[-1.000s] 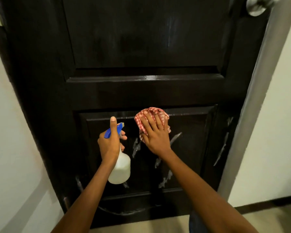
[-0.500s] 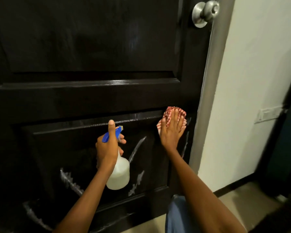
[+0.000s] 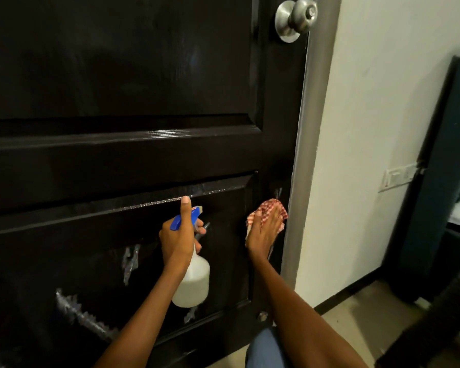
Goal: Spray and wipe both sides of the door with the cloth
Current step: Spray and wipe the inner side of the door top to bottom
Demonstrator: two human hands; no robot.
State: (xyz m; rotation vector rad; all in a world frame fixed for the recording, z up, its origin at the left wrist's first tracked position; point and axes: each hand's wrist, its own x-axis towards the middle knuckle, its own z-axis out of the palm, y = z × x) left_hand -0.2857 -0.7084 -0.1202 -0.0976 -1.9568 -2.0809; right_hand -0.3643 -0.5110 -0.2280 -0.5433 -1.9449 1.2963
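Observation:
A dark panelled door (image 3: 122, 83) fills the left and middle of the view, with wet spray streaks on its lower panel. My left hand (image 3: 177, 239) grips a white spray bottle (image 3: 193, 281) with a blue trigger head, thumb pointing up, in front of the lower panel. My right hand (image 3: 264, 229) presses a red-and-white checked cloth (image 3: 267, 208) flat against the door's right stile, close to the door's edge.
A silver round knob (image 3: 296, 18) sits at the top right of the door. A grey door frame (image 3: 307, 144) runs down beside it, then a white wall with a switch plate (image 3: 400, 176). Dark furniture (image 3: 441, 181) stands at the far right on a beige floor.
My right hand has slid the cloth rightwards from the lower panel's top middle to the door's right stile. The view has swung right. My left hand keeps its hold on the bottle.

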